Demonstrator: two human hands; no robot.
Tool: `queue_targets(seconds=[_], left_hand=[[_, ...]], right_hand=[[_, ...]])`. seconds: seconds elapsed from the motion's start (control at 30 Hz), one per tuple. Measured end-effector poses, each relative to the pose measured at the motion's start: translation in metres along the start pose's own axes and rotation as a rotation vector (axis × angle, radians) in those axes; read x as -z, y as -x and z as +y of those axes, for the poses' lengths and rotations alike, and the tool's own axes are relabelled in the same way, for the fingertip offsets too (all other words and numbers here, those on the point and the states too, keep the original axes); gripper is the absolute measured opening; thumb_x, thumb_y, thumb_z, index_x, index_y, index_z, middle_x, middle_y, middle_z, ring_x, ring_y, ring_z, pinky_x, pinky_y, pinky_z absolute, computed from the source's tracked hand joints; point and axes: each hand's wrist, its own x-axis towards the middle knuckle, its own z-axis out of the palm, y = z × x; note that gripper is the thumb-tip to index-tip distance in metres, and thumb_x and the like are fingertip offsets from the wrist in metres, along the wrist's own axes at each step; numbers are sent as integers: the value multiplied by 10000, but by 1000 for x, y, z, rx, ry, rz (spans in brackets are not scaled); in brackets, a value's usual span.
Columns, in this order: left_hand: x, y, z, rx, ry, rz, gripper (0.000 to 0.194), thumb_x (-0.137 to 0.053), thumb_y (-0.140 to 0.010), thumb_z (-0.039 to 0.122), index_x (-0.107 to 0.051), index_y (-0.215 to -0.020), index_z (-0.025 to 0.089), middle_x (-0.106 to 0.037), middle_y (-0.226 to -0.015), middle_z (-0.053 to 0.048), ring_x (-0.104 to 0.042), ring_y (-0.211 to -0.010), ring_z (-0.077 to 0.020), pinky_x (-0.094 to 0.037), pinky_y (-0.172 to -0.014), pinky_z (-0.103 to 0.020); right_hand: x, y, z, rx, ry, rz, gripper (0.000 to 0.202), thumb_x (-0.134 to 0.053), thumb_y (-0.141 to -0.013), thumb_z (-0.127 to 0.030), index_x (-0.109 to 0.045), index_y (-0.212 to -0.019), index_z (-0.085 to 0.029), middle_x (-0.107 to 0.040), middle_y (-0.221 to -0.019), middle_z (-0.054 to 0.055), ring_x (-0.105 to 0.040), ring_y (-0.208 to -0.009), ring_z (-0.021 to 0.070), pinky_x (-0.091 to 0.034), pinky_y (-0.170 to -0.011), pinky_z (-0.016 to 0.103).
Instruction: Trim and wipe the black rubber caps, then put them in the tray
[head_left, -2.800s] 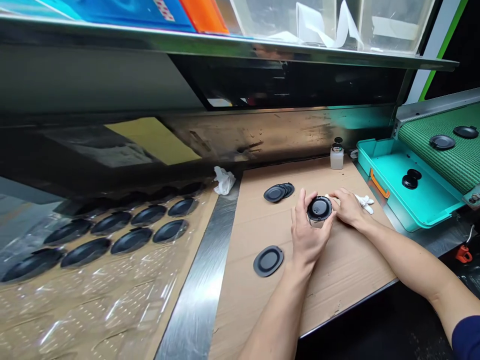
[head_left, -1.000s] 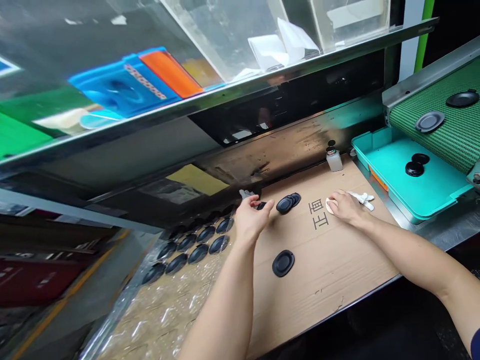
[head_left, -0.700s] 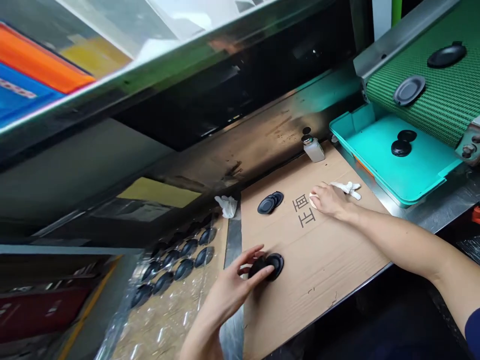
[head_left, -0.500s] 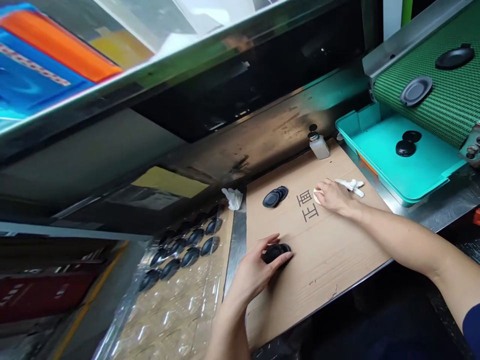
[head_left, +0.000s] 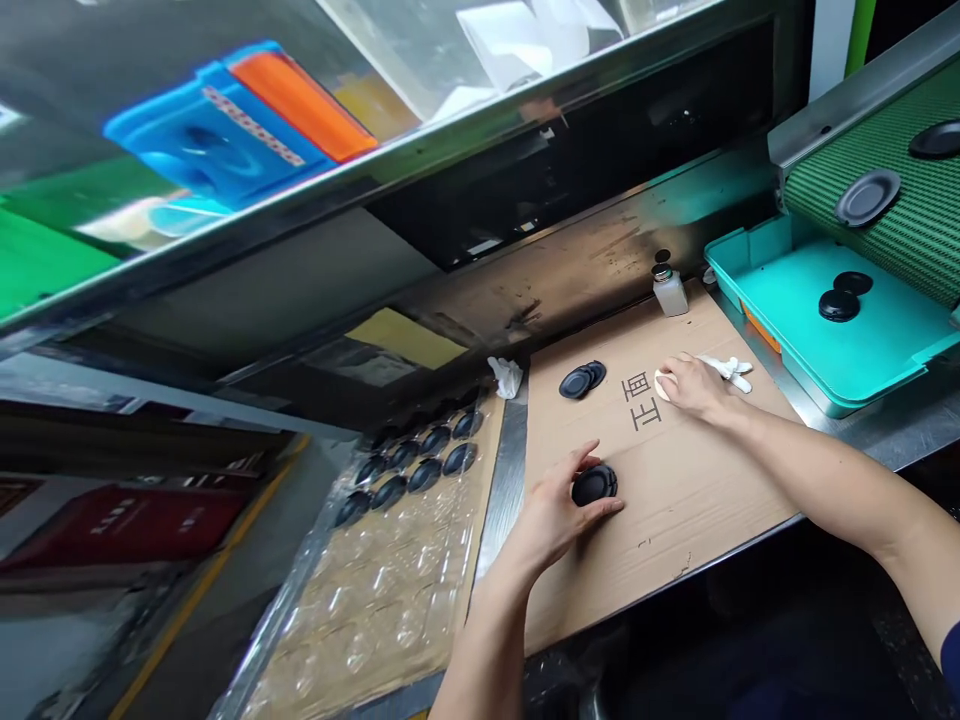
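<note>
- The black discs [head_left: 594,486] by your left hand [head_left: 553,512] lie on the cardboard sheet [head_left: 697,480] covering the bench [head_left: 885,432], nearer you than the printed characters [head_left: 643,402].
- They are dark and rounded, one largely over the other, with the lower rim peeking out on the right; the upper face has a ringed centre.
- Your left hand comes in from the lower left, fingers spread in a wide curve around the discs: index finger beyond the far edge, thumb along the near edge. You cannot tell here whether the hidden fingers touch.
- Your right hand [head_left: 694,388] rests low over the sheet, knuckles up, fingers bent and pinching a small white pad [head_left: 663,386], the forearm slanting in from the lower right.
- Past your left hand, a fanned group of black discs [head_left: 581,380] overlaps on the cardboard; a white glove [head_left: 733,372] lies just beside your right hand.
</note>
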Motion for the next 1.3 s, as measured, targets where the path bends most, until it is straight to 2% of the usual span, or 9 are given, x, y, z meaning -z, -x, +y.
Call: queue_targets(seconds=[0.2, 0.37, 0.47, 0.6, 0.77, 0.87, 1.07, 1.3], left_hand=[[-10, -3, -6, -30, 85, 13, 888, -889, -681, 453, -514, -1464, 269, -707, -1287, -82, -671, -1211, -266, -485, -1108, -466], [-13, 1, -19, -94, 276, -11, 1012, -888, -690, 418, -382, -1552, 261, -642, -1399, -119, -602, -1332, -256, -414, -1183, -481], [-16, 4, -22, -94, 384, 40, 980, -859, -728, 367, -350, -1557, 250, -674, -1341, -113, -622, -1296, -240, -413, -1180, -474], [-22, 6, -22, -64, 465, 167, 981, -866, -712, 302, -347, -1541, 240, -706, -1250, -97, -662, -1201, -240, -457, -1130, -461], [-20, 13, -22, -63, 284, 336, 985, -794, -759, 220, -270, -1591, 262, -678, -1261, -78, -587, -1253, -280, -426, -1135, -490], [-14, 17, -21, -43, 188, 395, 1002, -735, -788, 179, -201, -1633, 250, -652, -1290, -86, -547, -1250, -299, -428, -1118, -487], [-6, 17, -23, 53, 254, 365, 1118, -780, -742, 208, -143, -1660, 173, -683, -1164, -102, -566, -1195, -325, -472, -1047, -480], [-8, 17, -25, 37, 268, 396, 1147, -846, -707, 198, -192, -1648, 236, -693, -1198, -95, -584, -1213, -325, -473, -1056, -485]], right_hand=[[6, 1, -2, -10, -6, 12, 241, -541, -1006, -308, -726, -1123, -208, -727, -1187, 91, -669, -1082, 238, -474, -913, 322], [8, -1, 1, 10, -33, 46, 232, -560, -996, -317, -739, -1092, -203, -743, -1156, 86, -675, -1087, 239, -479, -950, 328], [9, -3, 4, 43, -43, 78, 230, -577, -979, -332, -747, -1064, -202, -755, -1121, 85, -684, -1069, 246, -490, -957, 348], [11, -5, 10, 91, -48, 146, 244, -592, -949, -375, -756, -1027, -212, -764, -1060, 80, -698, -1025, 249, -508, -949, 371], [16, -7, 10, 115, -26, 199, 278, -600, -924, -442, -756, -993, -223, -775, -1017, 76, -707, -960, 247, -528, -914, 391], [21, -8, 4, 96, -4, 203, 295, -623, -906, -468, -760, -981, -218, -777, -976, 81, -704, -895, 244, -535, -881, 394], [27, -10, -3, 68, 20, 216, 318, -650, -882, -486, -770, -984, -210, -773, -941, 84, -687, -819, 233, -534, -817, 390], [25, -11, 1, 82, 15, 208, 337, -633, -892, -483, -773, -1000, -197, -770, -931, 87, -678, -811, 224, -528, -820, 381]])
